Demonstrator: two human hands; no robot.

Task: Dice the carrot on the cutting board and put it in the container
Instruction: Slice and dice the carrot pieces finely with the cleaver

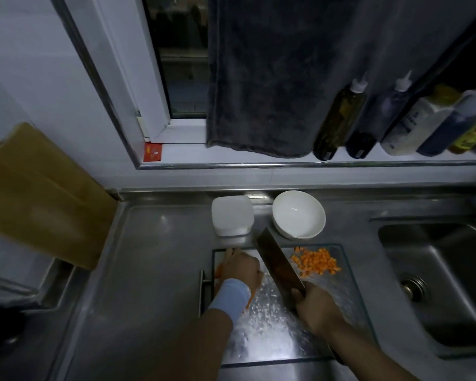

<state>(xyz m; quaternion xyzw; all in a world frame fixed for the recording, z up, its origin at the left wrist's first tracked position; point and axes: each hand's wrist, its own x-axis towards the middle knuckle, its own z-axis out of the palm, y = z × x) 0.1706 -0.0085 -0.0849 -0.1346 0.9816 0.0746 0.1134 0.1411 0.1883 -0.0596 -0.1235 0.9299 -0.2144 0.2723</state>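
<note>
A cleaver (pixel 279 262) is gripped by the right hand (pixel 316 309). Carrot strips (pixel 218 270) are held down under the left hand (pixel 241 266), fingers curled, on the glass cutting board (pixel 272 325). A heap of diced carrot (pixel 316 261) is seen at the board's far right. A white container (pixel 231 215) and bowl (pixel 298 214) are set just behind it on the steel table (pixel 154 257).

You are in a home kitchen: a stainless steel table (pixel 154 270) with a sink (pixel 437 284) set into its right edge, a cutting board (pixel 272 325) near the front edge, a white bowl (pixel 298 214) behind it, and oil and sauce bottles (pixel 338 119) along the windowsill (pixel 231 158).
</note>
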